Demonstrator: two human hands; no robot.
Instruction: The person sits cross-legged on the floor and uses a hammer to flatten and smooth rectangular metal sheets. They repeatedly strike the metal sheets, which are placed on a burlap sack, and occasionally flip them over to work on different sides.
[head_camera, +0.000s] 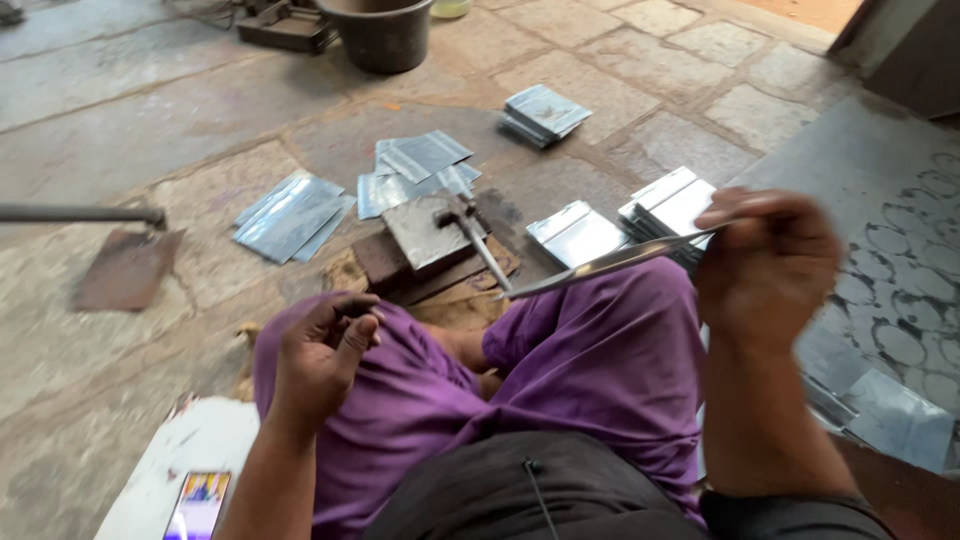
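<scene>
1. Here the person sits cross-legged on a stone floor (120, 110), both knees in purple cloth (600, 350).
2. The right hand (770, 265) is raised above the right knee, its fingers pressed together on the end of a thin metal sheet (610, 263). Seen edge-on, the sheet reaches out to the left, its far tip near the hammer handle.
3. The left hand (320, 360) rests on the left knee, fingers loosely curled, holding nothing.
4. Straight ahead of the knees lies a flat metal block (420, 235) on a wooden base (375, 262), and a hammer (470, 230) lies across it, handle pointing back at the person.
5. Cut metal sheets lie around the block: a loose pile (292, 215) to the left, a spread of sheets (420, 165) behind it, a neat stack (545, 112) farther back, a folded piece (575, 232) just right of the block, and a tall stack (672, 200) beside the right knee.
6. Containers: a dark bucket (382, 35) stands at the top of the view; its inside cannot be seen from this angle. A pale yellowish bowl (452, 8) sits just right of it, cut off by the edge, contents unclear.
7. At the left, a rusty spade blade (125, 270) lies flat on its dark rod (80, 213).
8. On the right a large sheet (900, 250) is marked with drawn circles.
9. A phone (197, 503) lies on a white board (190, 445) by the left elbow.
</scene>
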